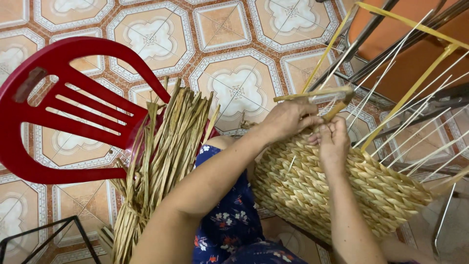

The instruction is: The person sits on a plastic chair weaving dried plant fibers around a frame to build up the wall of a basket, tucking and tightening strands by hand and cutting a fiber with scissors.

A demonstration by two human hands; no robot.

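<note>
A half-woven basket (pixel 337 188) of twisted dried straw rests on my lap, with pale upright ribs (pixel 415 132) and yellow frame strips (pixel 405 93) rising from its edge. My left hand (pixel 288 117) is closed on the basket's top rim, gripping a straw strand there. Just beside it, my right hand (pixel 332 142) pinches a straw strand at the same rim, fingers curled shut. The two hands nearly touch.
A bundle of dried straw (pixel 161 161) leans against a red plastic chair (pixel 63 112) at my left. Patterned floor tiles (pixel 234 88) lie below. A black metal frame (pixel 49 234) stands at the lower left, and metal chair legs (pixel 386 49) with an orange seat sit at the upper right.
</note>
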